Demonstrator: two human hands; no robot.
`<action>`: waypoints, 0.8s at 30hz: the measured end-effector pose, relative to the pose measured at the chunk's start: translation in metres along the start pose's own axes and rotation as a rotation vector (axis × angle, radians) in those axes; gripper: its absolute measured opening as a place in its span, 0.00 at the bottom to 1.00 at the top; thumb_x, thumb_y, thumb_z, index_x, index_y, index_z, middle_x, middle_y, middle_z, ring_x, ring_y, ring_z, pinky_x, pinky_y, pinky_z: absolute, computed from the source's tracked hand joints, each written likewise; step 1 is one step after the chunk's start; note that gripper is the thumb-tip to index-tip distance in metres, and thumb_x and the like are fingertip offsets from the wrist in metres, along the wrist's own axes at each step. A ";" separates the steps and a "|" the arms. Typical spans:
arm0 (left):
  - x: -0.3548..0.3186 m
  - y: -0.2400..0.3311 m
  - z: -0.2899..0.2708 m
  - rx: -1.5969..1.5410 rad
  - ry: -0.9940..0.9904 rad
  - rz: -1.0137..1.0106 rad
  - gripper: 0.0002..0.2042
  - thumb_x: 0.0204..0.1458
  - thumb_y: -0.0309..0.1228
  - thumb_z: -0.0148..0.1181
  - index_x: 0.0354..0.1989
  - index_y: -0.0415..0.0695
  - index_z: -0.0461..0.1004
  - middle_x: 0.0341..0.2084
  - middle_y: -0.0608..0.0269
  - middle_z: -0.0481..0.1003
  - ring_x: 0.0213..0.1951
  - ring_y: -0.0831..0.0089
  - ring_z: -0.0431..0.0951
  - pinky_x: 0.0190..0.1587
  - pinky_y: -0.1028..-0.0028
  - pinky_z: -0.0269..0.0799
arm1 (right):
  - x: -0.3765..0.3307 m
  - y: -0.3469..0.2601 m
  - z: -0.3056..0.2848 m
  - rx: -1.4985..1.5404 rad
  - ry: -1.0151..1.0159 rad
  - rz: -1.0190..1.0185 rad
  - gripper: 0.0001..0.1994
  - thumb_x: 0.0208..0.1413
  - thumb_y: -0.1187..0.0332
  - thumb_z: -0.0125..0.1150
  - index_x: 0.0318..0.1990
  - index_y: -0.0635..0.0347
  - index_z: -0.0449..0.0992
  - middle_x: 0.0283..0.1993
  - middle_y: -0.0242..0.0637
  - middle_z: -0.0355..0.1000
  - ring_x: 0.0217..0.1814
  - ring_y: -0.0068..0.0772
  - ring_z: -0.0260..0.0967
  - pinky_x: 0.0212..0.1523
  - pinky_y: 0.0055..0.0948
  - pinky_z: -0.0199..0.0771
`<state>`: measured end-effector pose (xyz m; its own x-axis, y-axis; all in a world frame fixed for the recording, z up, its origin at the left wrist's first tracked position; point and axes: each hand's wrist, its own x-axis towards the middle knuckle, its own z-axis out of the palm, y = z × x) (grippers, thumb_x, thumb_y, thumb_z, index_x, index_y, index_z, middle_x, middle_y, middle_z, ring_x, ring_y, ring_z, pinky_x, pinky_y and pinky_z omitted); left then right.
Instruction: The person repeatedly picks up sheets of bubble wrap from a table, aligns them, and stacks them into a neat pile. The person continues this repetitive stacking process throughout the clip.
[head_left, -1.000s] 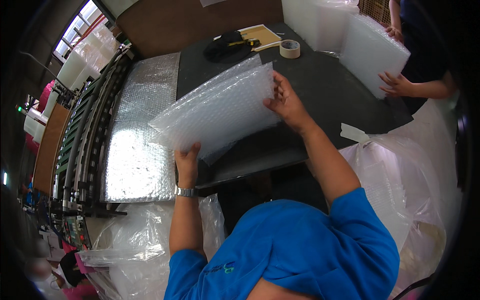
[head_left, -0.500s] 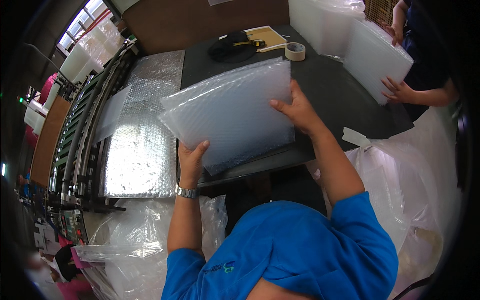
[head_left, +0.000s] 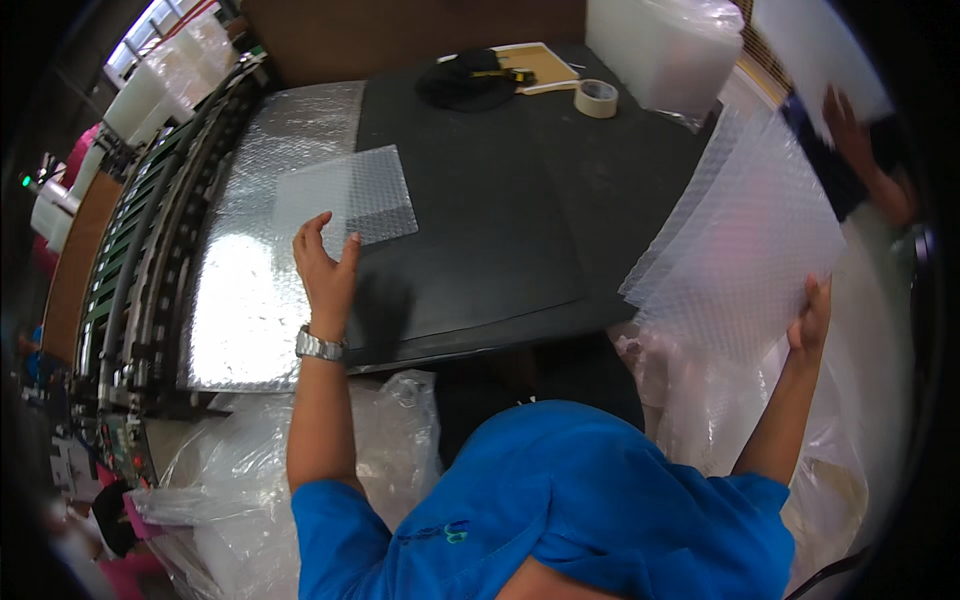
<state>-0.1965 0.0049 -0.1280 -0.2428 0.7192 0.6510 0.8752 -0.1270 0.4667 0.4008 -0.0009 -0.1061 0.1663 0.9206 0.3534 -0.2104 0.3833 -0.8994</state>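
My right hand [head_left: 812, 318] grips the lower edge of a stack of clear bubble-wrap sheets [head_left: 745, 240], held out to the right past the edge of the black table [head_left: 520, 230]. My left hand [head_left: 325, 265] hovers open over the table's left part, fingers spread, holding nothing. Just beyond it a single small bubble-wrap sheet [head_left: 350, 195] lies flat, half on the black table and half on the wide bubble-wrap web [head_left: 270, 260] coming off the machine.
A tape roll [head_left: 597, 98], a black cloth [head_left: 468, 82] and a board [head_left: 535, 66] lie at the table's far side beside a stack of bubble wrap [head_left: 665, 50]. Another person's hand [head_left: 860, 130] holds a sheet at far right. Plastic bags [head_left: 300, 480] hang below.
The stack that both hands held over the table has swung to the right in my right hand alone. My left hand let go and now hovers open near a single sheet on the table.
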 end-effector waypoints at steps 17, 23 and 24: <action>-0.029 -0.028 0.073 0.411 -0.367 -0.120 0.20 0.48 0.45 0.50 0.49 0.53 0.67 0.52 0.56 0.62 0.56 0.62 0.58 0.58 0.52 0.44 | -0.009 0.016 0.065 -0.330 0.097 -0.170 0.30 0.47 0.66 0.61 0.56 0.60 0.53 0.52 0.37 0.59 0.55 0.30 0.55 0.57 0.29 0.51; -0.030 -0.030 0.070 0.383 -0.341 -0.103 0.18 0.47 0.43 0.51 0.47 0.53 0.68 0.50 0.59 0.64 0.54 0.63 0.60 0.56 0.54 0.47 | -0.018 0.017 0.059 -0.321 0.106 -0.188 0.30 0.48 0.68 0.60 0.56 0.61 0.52 0.53 0.36 0.59 0.55 0.30 0.55 0.56 0.29 0.52; -0.029 -0.030 0.070 0.387 -0.334 -0.096 0.18 0.47 0.43 0.52 0.46 0.53 0.69 0.50 0.59 0.64 0.54 0.63 0.61 0.56 0.55 0.48 | -0.019 0.017 0.058 -0.314 0.113 -0.185 0.30 0.48 0.68 0.60 0.56 0.61 0.52 0.53 0.36 0.59 0.55 0.30 0.55 0.56 0.28 0.53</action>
<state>-0.1863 0.0353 -0.2029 -0.2382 0.9022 0.3596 0.9615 0.1668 0.2183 0.3383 -0.0072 -0.1131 0.2829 0.8170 0.5024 0.1354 0.4846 -0.8642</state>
